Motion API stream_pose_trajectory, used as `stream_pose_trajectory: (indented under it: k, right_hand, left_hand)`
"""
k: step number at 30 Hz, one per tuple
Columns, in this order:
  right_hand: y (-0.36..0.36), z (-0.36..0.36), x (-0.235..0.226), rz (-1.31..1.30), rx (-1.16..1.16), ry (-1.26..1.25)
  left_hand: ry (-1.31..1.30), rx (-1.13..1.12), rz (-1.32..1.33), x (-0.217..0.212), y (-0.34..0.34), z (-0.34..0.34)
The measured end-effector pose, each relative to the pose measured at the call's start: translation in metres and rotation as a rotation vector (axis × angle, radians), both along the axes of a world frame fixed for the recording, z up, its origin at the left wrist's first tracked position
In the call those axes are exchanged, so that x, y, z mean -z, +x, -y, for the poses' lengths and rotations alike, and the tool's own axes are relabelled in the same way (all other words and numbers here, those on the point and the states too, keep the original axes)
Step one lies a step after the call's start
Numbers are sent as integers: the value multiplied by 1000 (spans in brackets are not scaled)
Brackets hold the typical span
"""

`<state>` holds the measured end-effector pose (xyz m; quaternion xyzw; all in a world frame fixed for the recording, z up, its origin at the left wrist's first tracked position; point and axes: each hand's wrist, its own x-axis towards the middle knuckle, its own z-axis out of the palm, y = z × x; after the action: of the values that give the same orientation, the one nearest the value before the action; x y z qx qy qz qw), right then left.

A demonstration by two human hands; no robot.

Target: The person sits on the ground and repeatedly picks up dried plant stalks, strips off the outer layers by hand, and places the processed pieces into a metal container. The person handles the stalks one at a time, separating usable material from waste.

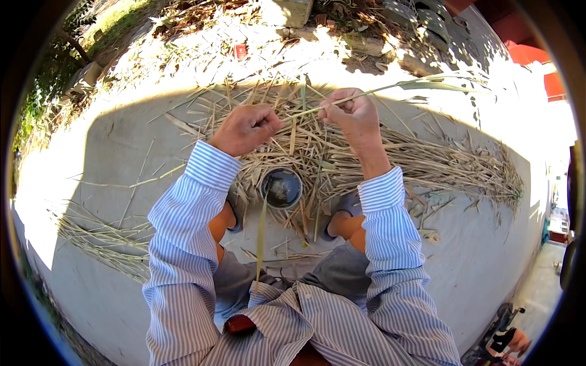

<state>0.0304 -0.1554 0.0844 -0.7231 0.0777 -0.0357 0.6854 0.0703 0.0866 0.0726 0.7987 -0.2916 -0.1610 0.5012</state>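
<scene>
A long thin greenish stalk (pixel 400 85) is stretched between my two hands above a heap of dry stalks. My left hand (pixel 247 130) is closed, pinching the stalk near its left part. My right hand (pixel 354 117) grips it a short way off, thumb against the fingers, and the leafy end runs out to the upper right. Below the hands, between my feet, stands a round bowl (pixel 281 188) of dark liquid with something pale in it. A flat green-yellow leaf strip (pixel 261 235) reaches from the bowl's left side down toward my shirt.
Dry stalks (pixel 439 160) lie heaped ahead of me, spreading right in a thick bundle. Greener thin stalks (pixel 107 247) lie at the left on the concrete floor (pixel 116 305). Farther off are a small red packet (pixel 240 51), leaf litter and a stone block (pixel 288 11).
</scene>
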Motion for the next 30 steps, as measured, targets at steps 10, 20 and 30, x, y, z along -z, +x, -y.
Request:
stream_pose_trajectory:
  k: [10, 20, 30]
  right_hand:
    - [2, 28, 51, -229, -217, -1161]
    - [-46, -103, 100, -8, -776, -886]
    - [-238, -184, 250, 84, -1210, -1041]
  left_hand:
    - [42, -130, 201, -39, -15, -32]
    - [496, -291, 447, -11, -21, -114]
    - [557, -180, 622, 7, -68, -220]
